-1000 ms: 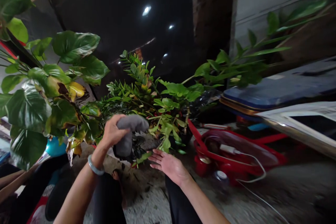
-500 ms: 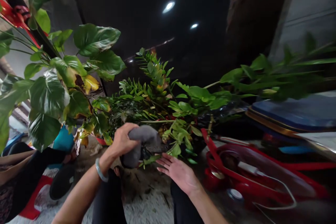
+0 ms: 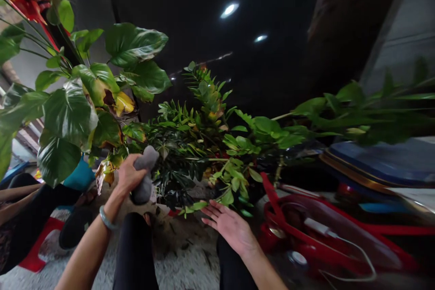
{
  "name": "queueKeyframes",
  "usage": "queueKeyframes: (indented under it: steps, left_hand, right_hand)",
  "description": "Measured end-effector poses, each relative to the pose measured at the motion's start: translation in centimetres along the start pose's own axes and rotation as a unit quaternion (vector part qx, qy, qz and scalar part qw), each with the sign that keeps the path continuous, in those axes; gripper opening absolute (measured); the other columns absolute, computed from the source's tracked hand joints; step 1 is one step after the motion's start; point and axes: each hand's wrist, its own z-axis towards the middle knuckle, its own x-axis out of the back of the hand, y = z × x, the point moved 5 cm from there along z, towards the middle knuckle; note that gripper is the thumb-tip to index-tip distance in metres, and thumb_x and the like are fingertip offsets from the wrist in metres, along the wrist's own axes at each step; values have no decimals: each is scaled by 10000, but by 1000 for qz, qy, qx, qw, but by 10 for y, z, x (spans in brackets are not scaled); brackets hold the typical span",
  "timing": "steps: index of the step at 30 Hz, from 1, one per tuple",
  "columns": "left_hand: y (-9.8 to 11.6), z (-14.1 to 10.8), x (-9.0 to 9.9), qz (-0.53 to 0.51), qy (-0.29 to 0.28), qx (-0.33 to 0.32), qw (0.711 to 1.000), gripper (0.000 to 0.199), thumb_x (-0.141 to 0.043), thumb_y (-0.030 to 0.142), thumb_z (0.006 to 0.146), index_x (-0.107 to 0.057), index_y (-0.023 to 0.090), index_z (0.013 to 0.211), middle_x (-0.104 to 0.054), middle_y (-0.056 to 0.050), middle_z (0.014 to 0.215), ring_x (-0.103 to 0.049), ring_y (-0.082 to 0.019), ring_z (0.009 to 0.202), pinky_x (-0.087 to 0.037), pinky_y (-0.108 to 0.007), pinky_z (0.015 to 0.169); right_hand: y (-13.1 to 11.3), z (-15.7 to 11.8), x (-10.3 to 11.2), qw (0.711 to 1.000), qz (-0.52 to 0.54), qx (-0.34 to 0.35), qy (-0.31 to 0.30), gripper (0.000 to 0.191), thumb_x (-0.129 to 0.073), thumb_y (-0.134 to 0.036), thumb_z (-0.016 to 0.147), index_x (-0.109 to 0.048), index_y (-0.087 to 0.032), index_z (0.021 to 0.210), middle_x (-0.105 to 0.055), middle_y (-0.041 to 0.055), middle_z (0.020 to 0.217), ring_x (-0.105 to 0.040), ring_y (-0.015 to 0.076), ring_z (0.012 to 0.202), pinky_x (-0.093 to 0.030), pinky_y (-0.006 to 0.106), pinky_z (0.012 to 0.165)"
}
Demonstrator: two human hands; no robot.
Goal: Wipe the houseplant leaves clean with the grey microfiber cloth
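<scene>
My left hand (image 3: 128, 176) is closed around a soft grey cloth (image 3: 146, 174), bunched up and away from the stems. A pale bangle circles that wrist. My right hand (image 3: 231, 226) is palm up with its fingers stretched out, under the tip of a low leafy stem (image 3: 195, 208); whether the fingertips bear its weight I cannot tell. Dense green plants (image 3: 204, 122) grow in front of me, their pots mostly hidden by leaves.
On the left stands a tall plant with large leaves (image 3: 68, 113), some yellowed. A red basket-like carrier (image 3: 306, 231) with a white cable is at right. Beyond rises a dark glossy panel (image 3: 204, 9). Another person's leg (image 3: 37, 217) shows at far left, near a red stool (image 3: 42, 244).
My left hand has moved left with the grey cloth, away from the leafy stem, uncovering dark foliage behind. My right hand stays at the stem's tip. The view has shifted slightly.
</scene>
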Motion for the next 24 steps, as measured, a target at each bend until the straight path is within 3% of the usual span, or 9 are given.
queueKeyframes:
  steps: [3,5,8,11,13,15,20,22,24]
  left_hand:
    - [10,26,35,-20,143,-37,989,395,-728,238,724,-690,222,1116,-717,-38,1128,-667,-232,1048,-514,-354,967]
    - [7,34,33,-6,157,-43,987,423,-722,237,737,-681,221,1157,-703,-54,1190,-656,-241,1108,-498,-367,1009]
    - [-12,11,-11,59,-4,-2,998,488,-727,165,702,-694,202,1187,-710,-93,1228,-662,-289,1137,-499,-403,1011]
    - [-28,-43,-61,91,-223,-3,971,491,-775,157,633,-745,206,1121,-749,-98,1166,-687,-331,1089,-526,-418,950]
    - [-26,-68,-70,69,-277,-23,958,468,-785,162,617,-761,214,1082,-767,-78,1110,-696,-320,1061,-528,-397,935]
    - [-15,-67,-53,38,-233,-20,972,446,-760,158,626,-757,221,1068,-769,-55,1075,-701,-289,1026,-530,-375,919]
    - [21,-10,13,-24,23,-46,998,412,-702,207,694,-715,225,1106,-725,-35,1095,-676,-235,1021,-521,-351,932]
    - [23,-2,7,-13,46,-48,998,415,-703,207,703,-707,220,1118,-708,-45,1126,-664,-239,1056,-507,-359,959]
    - [15,-11,-23,10,-16,-24,1000,426,-710,170,679,-709,219,1102,-709,-46,1109,-668,-242,1042,-507,-363,948]
  right_hand:
    - [1,2,-2,1000,5,-2,5,329,-708,-479,776,-787,-268,1015,-773,111,1170,-657,364,1158,-415,605,1035]
    - [3,2,-4,1000,9,-2,10,319,-709,-466,774,-787,-269,1013,-781,106,1144,-668,356,1135,-428,596,1020]
    - [3,0,-5,1000,12,-3,14,327,-704,-454,774,-784,-261,1026,-788,111,1113,-675,346,1114,-442,582,1003]
    - [2,-4,-2,1000,12,-5,16,340,-712,-447,758,-786,-248,1024,-784,120,1120,-675,341,1102,-460,564,976]
    - [0,-5,1,1000,10,-5,14,348,-720,-450,748,-786,-247,1022,-778,123,1146,-672,343,1104,-460,566,974]
    - [-1,-5,2,1000,7,-5,10,345,-718,-456,753,-785,-252,1023,-767,124,1181,-666,348,1119,-445,579,993]
    - [2,1,1,1000,8,-2,14,348,-705,-489,774,-784,-260,1025,-758,119,1206,-635,361,1186,-414,598,1035]
    - [5,2,-2,1000,7,2,15,355,-694,-489,784,-780,-262,1043,-758,115,1201,-622,363,1210,-411,597,1042]
    - [7,2,-4,1000,5,8,15,361,-683,-481,790,-775,-261,1062,-753,113,1211,-615,361,1225,-412,591,1047]
